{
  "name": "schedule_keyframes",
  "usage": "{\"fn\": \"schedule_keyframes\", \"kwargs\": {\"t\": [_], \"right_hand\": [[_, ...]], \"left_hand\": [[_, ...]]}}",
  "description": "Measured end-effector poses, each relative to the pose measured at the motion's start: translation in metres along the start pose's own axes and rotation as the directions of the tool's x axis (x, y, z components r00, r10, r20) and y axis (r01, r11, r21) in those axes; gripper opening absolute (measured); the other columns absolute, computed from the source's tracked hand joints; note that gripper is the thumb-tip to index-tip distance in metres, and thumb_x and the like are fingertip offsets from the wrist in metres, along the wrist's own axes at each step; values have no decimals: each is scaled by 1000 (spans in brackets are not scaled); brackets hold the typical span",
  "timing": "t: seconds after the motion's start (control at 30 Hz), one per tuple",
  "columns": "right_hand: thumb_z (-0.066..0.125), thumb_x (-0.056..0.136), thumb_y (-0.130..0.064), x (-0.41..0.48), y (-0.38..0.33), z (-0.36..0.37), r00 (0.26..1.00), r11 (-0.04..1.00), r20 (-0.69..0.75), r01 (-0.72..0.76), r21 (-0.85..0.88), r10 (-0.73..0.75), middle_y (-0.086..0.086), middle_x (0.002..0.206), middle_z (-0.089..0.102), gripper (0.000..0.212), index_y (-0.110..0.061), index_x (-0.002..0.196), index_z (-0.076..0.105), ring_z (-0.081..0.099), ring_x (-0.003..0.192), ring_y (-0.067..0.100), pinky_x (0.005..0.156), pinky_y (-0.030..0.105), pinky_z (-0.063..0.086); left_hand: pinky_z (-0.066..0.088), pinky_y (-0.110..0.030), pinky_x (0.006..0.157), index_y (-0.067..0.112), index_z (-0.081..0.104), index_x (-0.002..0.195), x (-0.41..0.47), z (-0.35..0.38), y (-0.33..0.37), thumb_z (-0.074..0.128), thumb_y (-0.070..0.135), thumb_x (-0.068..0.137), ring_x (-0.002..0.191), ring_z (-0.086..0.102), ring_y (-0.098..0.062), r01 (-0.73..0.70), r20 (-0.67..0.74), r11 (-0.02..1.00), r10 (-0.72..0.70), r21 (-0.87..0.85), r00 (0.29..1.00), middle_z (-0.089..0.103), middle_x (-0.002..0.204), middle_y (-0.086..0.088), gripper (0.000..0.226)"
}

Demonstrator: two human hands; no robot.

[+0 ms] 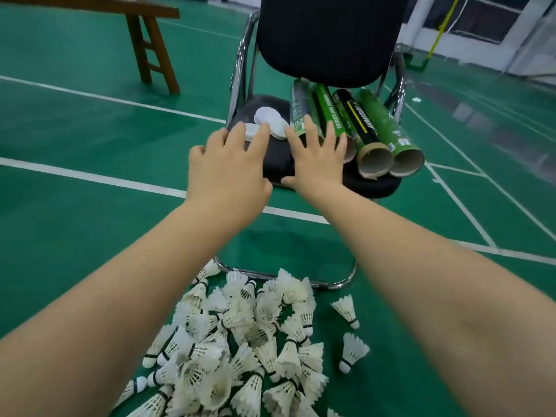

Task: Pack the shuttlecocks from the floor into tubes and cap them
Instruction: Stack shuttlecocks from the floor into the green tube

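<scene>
Head view: at centre frame the left hand (228,173) and right hand (316,164) spread flat over the chair seat (276,155), grasping nothing. The left hand's fingertips are at the white caps (267,117), and the right hand lies over the tubes (382,124). One green tube (329,111) reads "SHUTTLECOCKS"; the black tube (358,121) has lettering too blurred to read. At lower centre, shuttlecocks (240,341) lie heaped on the floor (75,139).

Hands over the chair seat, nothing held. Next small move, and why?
Probably curl the open right hand round the leftmost green tube at its fingertips: the shuttlecocks lie loose on the floor, so a tube comes first.

"SHUTTLECOCKS" along a green tube (330,113), black tube (358,123) lettering too blurred to read
</scene>
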State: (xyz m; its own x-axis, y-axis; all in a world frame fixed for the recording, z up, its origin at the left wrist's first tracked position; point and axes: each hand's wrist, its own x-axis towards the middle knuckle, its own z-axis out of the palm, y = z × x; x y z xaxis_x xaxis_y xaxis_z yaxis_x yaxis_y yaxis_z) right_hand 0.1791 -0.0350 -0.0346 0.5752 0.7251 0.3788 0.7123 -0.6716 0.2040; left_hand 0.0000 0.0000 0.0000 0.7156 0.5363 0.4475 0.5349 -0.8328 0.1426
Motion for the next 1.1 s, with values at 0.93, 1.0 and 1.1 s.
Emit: {"fn": "schedule_keyframes", "kwargs": {"t": [0.93, 1.0, 1.1], "right_hand": [[65, 71, -17, -70, -1, -68, 923, 949, -364, -3, 316, 124, 6, 127, 51, 25, -22, 95, 63, 44, 101, 37, 77, 37, 32], [66, 70, -21, -99, 0, -88, 907, 899, -381, 7, 438, 178, 3, 124, 51, 24, -25, 93, 63, 45, 104, 34, 79, 35, 30], [64, 69, -27, -144, -2, -118, 899, 823, -386, 51, 566, 209, 1, 120, 50, 24, -28, 93, 61, 45, 110, 30, 84, 33, 28]], "left_hand": [[33, -42, 93, 23, 13, 146, -19, -29, 12, 56, 32, 86, 129, 32, -29, -126, -94, 991, 130, 48, 987, 26, 149, -9, 74], [34, -41, 92, 23, 12, 147, -27, -36, 13, 60, 33, 83, 128, 34, -29, -190, -118, 980, 195, 52, 974, 28, 148, -9, 80], [31, -40, 100, 30, 4, 148, -39, -46, 10, 69, 41, 76, 134, 28, -28, -292, -102, 956, 291, 6, 951, 21, 152, -7, 97]]}}
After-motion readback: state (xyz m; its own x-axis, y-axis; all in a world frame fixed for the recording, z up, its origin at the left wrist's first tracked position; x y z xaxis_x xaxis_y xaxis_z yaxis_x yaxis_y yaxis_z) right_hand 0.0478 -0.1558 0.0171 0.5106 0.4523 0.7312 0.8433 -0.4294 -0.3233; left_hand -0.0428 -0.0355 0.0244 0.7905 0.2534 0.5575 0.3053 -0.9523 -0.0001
